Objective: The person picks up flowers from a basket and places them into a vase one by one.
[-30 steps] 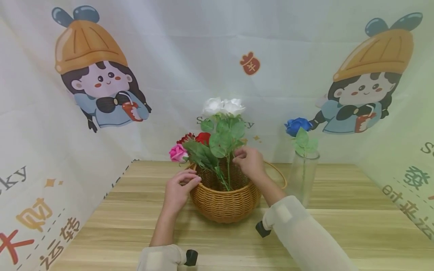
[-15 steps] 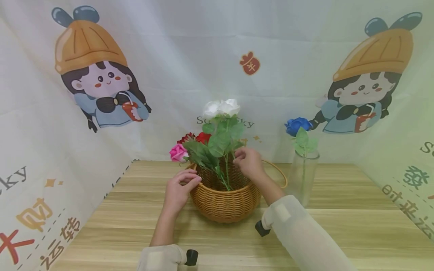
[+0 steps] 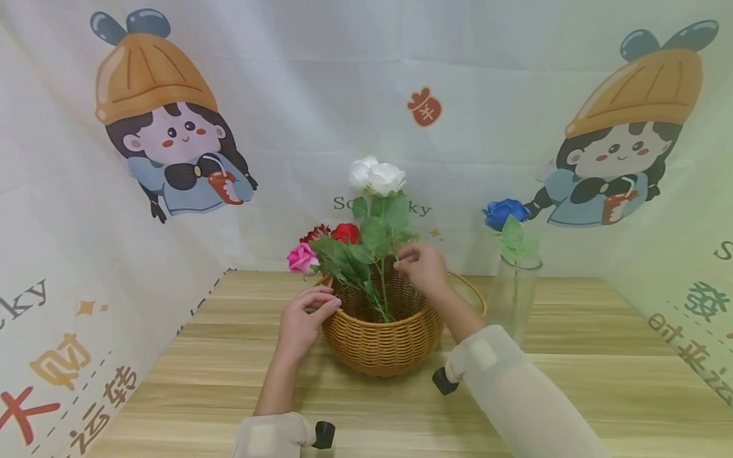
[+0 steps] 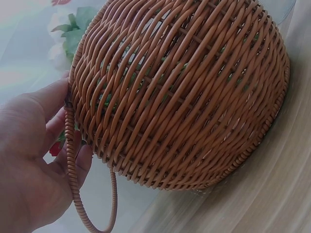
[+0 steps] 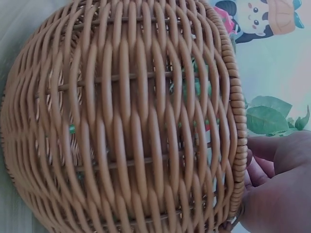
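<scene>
My left hand (image 3: 303,318) pinches the left rim of a round wicker basket (image 3: 382,348), thumb and fingers on either side. In the left wrist view that hand (image 4: 29,155) is at the rim beside the looped handle (image 4: 72,170). My right hand (image 3: 424,273) pinches a thin green stem over the basket's right side, below two white roses (image 3: 386,179) with green leaves. The right wrist view shows the fingers (image 5: 260,170) curled just beyond the rim, the stem hidden. A pink rose (image 3: 301,258), a red rose (image 3: 346,233) and a dark red flower (image 3: 317,235) lean left in the basket.
A clear glass vase (image 3: 511,305) with a blue rose (image 3: 506,214) stands right of the basket, near my right forearm. The wooden table (image 3: 189,381) meets a printed white cloth (image 3: 321,83) at the back and sides.
The white roses have drawn closer together, the right one shifting left and both now a little higher. My right hand has moved slightly; my left hand stays at the rim.
</scene>
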A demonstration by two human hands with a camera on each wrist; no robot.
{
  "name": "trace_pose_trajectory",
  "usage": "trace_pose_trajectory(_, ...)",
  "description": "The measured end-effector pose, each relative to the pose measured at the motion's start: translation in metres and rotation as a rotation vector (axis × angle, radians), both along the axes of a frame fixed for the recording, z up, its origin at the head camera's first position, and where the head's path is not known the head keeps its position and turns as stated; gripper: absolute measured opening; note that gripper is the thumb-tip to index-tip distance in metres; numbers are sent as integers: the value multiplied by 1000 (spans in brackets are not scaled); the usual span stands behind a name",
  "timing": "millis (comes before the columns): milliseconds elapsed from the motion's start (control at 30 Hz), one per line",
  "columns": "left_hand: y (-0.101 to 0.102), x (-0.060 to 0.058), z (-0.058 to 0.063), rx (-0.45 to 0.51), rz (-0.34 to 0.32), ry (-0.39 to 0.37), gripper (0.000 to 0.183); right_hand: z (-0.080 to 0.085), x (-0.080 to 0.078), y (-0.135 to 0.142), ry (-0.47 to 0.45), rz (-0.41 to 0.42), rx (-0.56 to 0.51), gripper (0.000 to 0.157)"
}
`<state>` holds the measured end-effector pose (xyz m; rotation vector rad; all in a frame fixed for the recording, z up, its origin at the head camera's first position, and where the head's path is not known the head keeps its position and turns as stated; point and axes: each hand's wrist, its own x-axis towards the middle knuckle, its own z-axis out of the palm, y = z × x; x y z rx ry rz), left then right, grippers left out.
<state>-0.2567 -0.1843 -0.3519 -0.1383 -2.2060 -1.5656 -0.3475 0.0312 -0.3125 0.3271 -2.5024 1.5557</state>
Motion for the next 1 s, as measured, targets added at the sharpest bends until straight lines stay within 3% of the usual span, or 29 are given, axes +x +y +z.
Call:
trace_pose_trajectory(300, 0, 0, 0, 8, -5, 14, 12, 21, 2, -2, 74, 12, 17, 19)
trace_pose_trajectory(633, 1, 1, 0, 13, -6, 15, 12, 41, 5, 0, 61, 0, -35, 21)
trace_pose_trajectory(1000, 0, 2, 1, 18, -9, 9, 12, 66, 7, 0, 152, -26, -58, 20)
